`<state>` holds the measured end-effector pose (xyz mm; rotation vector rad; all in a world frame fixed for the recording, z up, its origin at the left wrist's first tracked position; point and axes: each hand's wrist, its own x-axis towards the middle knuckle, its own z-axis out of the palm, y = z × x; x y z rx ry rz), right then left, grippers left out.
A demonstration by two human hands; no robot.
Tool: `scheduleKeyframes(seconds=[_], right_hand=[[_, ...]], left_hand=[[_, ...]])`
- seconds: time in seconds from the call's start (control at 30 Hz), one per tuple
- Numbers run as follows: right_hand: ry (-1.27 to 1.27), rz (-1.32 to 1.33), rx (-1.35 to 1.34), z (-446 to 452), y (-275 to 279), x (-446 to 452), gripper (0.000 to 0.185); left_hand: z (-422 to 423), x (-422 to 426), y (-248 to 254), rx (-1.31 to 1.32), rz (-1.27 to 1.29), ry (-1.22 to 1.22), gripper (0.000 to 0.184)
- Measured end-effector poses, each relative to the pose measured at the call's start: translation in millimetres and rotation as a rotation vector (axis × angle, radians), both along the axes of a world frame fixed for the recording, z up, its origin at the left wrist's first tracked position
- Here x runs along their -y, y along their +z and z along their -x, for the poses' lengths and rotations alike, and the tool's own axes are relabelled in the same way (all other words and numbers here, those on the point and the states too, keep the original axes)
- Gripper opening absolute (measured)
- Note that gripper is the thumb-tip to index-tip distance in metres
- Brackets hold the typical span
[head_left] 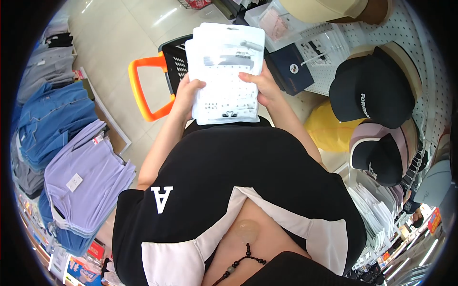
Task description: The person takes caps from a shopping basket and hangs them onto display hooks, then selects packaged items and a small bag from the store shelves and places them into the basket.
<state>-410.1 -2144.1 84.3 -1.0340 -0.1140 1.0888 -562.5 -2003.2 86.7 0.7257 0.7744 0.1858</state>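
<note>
A stack of flat white packages [227,90] is held up in front of my chest, with a hang hole at the top and a grey-and-black printed face. At least two lie one on another, slightly offset. My left hand [187,95] is closed on the left edge, thumb on the front. Opposite it, my right hand [264,85] grips the right edge, its thumb also across the front. The other fingers are mostly hidden behind the packages. Just beyond them stands a black shopping basket [175,62] with an orange handle [135,90].
At the left, folded purple clothing [76,167] and blue denim clothing [57,119] lie on a display. To the right, black caps [372,88] hang on a white pegboard [377,35]. A dark blue package [291,69] hangs near my right hand. Pale tiles [119,33] cover the floor.
</note>
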Motion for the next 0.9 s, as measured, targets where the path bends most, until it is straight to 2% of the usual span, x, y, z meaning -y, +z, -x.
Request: scheduleKeyframes(seconds=[0.1,0.13,0.2,0.27,0.33,0.4,0.43,0.5,0.53,0.6,0.63,0.67,0.73,0.77,0.9], right_hand=[[0.090,0.046,-0.426,-6.8,-15.3,-1.9,0.055],[0.089,0.049,-0.428,-6.5,-22.2,-0.5,0.055],[0.288,0.054,-0.447,-6.9,-36.8,0.1,0.054],[0.301,0.063,-0.419,-4.0,-44.8,-5.8,0.049],[0.263,0.261,-0.406,-3.2,-77.3,-10.4,0.048],[0.224,0.325,-0.452,-8.3,-104.4,-17.6,0.046],[0.196,0.387,-0.361,-11.5,-119.2,-21.1,0.044],[0.166,0.486,-0.177,-18.8,-151.7,-26.3,0.046],[0.182,0.487,-0.180,-25.9,-178.5,-28.0,0.046],[0.355,0.846,0.466,-39.6,-229.5,-34.4,0.054],[0.417,0.977,0.702,-42.4,-231.2,-42.5,0.051],[0.431,0.968,0.701,-45.1,-236.5,-53.0,0.051],[0.616,1.243,0.999,-47.0,-251.0,-71.3,0.042],[0.665,1.252,1.053,-47.7,-264.5,-75.7,0.037],[0.718,1.301,1.056,-48.6,-319.8,-89.9,0.039]], left_hand=[[3.8,0.5,-11.7,0.037,-0.031,0.035,0.047],[5.2,0.4,-15.9,0.037,-0.058,0.059,0.047],[8.8,0.7,-29.4,0.022,-0.067,0.056,0.046],[12.4,-1.6,-40.0,-0.189,0.007,-0.002,0.043],[18.9,-2.5,-57.8,-0.202,0.074,-0.029,0.046],[25.7,-3.1,-85.7,-0.471,-0.196,-0.098,0.057],[33.2,-2.7,-90.9,-0.502,-0.254,-0.119,0.066],[45.8,0.3,-96.7,-0.535,-0.295,-0.110,0.062],[53.6,1.1,-100.9,-0.516,-0.292,-0.107,0.060],[67.7,4.0,-109.9,-0.515,-0.199,-0.083,0.051],[75.8,6.2,-117.3,-0.522,-0.176,-0.104,0.049],[82.0,7.3,-121.9,-0.530,-0.154,-0.128,0.047],[91.0,14.2,-133.7,-0.547,-0.147,-0.109,0.040],[92.4,16.7,-137.4,-0.551,-0.128,-0.091,0.039],[101.7,36.5,-169.2,-0.511,-0.192,-0.013,0.034]])
